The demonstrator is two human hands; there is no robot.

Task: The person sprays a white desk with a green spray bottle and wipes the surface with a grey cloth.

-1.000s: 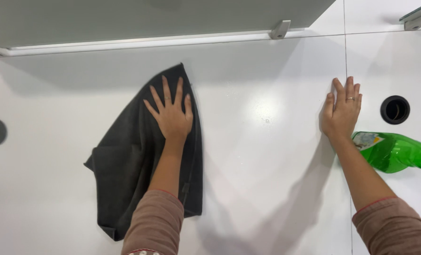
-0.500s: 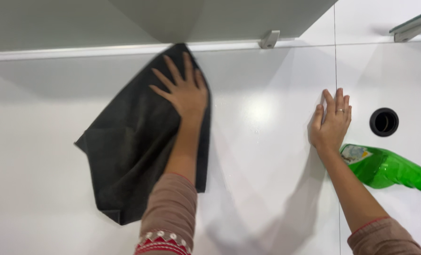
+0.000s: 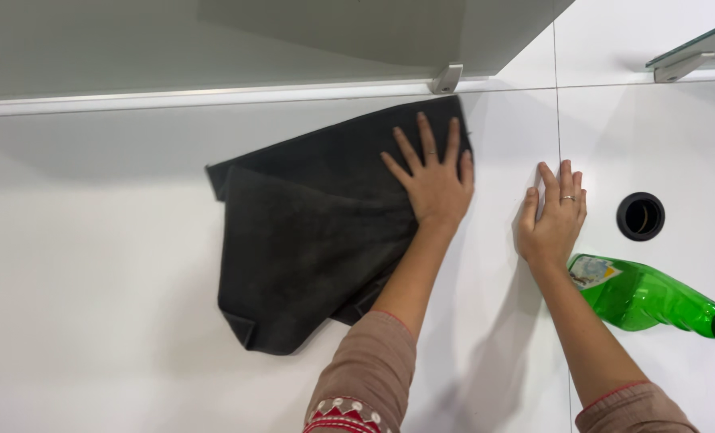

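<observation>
A dark grey cloth lies spread on the white desk top, its upper edge close to the back rail. My left hand presses flat on the cloth's upper right corner, fingers spread. Flat on the bare white surface just right of the cloth rests my right hand, fingers together, a ring on one finger; it holds nothing. A green plastic bottle lies on its side just below and right of my right hand.
A round black cable hole sits right of my right hand. A grey panel with a metal rail and bracket runs along the back. A seam splits the white surface.
My left hand has pushed the cloth up and to the right, toward my right hand and the back rail. The right hand stays flat beside the seam.
</observation>
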